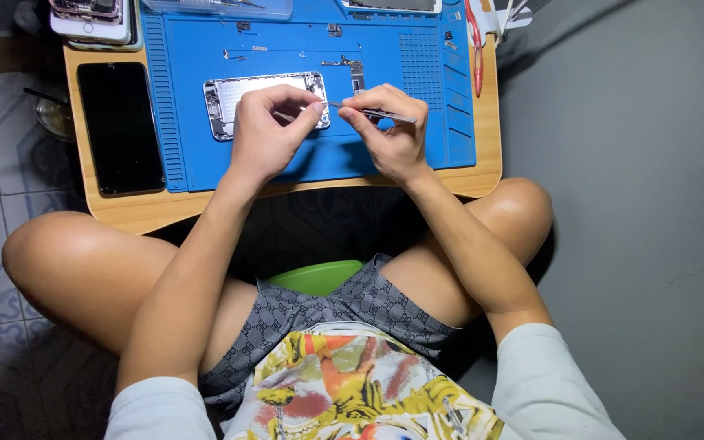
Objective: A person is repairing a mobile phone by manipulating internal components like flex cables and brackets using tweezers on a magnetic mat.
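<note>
Knees spread wide at the lower half of the frame, with a green stool [319, 275] showing between them, and both forearms reaching up to a small wooden table [124, 213]. Near the table's front edge, over a blue work mat [311, 163], the two hands meet. The right hand [393, 134] is pinched around a pair of thin metal tweezers [372, 112], thumb and forefinger closed on the shaft, tips pointing toward the left of the frame. The left hand [266, 130] has its thumb and forefinger pressed together at the tweezer tips; something tiny may be caught between them, but it is too small to make out.

The tweezers look light, stiff and slick, so a grip at mid-shaft, as here, likely gives the best control; the points are fine and would probably bend if forced.

Just beyond the left hand, partly hidden by it, lies an opened phone shell [266, 88], silver, face up on the mat, thin and likely easy to scratch or flex. It is best taken by its long edges. A small metal bracket [352, 69] sits a little farther up. At the left of the table rests a black phone screen [120, 126]; another phone [91, 20] lies in the upper left corner. Red-handled cutters [476, 49] lie along the mat's upper right edge.
</note>
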